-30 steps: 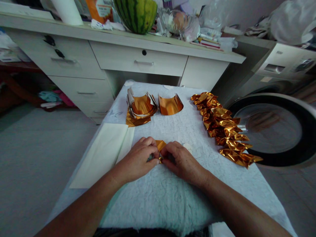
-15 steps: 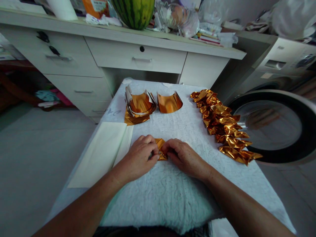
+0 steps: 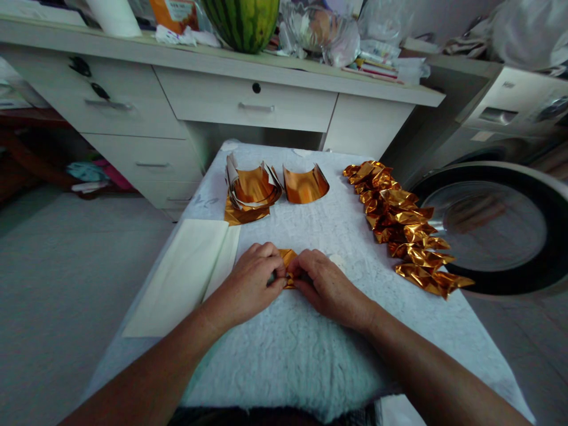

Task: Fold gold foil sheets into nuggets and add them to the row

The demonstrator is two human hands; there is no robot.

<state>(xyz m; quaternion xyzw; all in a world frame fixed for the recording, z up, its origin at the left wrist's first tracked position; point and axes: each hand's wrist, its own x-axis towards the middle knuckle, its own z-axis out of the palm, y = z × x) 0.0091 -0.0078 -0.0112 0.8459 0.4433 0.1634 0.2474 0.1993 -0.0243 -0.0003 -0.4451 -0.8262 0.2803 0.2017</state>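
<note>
Your left hand (image 3: 260,278) and right hand (image 3: 326,284) grasp a small gold foil piece (image 3: 288,255) between them, the left at its left side and the right at its right side. Your fingers are bent inward and the fingertips of both hands nearly meet over the foil; they cover much of it, so the exact contact of each fingertip cannot be told. The foil piece is located near the middle of the cloth-covered table (image 3: 306,355), directly in front of you, with its far edge and a narrow creased portion exposed between the hands. Your forearms extend from the near side of the table, one at each side. Beyond your hands, toward the far edge, stands a nested stack of curved gold sheets (image 3: 254,186), with pale backing visible at its upper edges and a flatter gold portion beneath. Just right of the stack is a single curved gold sheet (image 3: 305,186). Along the right side of the table runs an overlapping row of crumpled gold foil pieces (image 3: 394,222). To the left, beside your left forearm, lie off-white sheets (image 3: 181,272). Behind the table is a white desk (image 3: 288,112) bearing a watermelon (image 3: 242,23); at right, a washing machine (image 3: 501,112) has its round door open.
</note>
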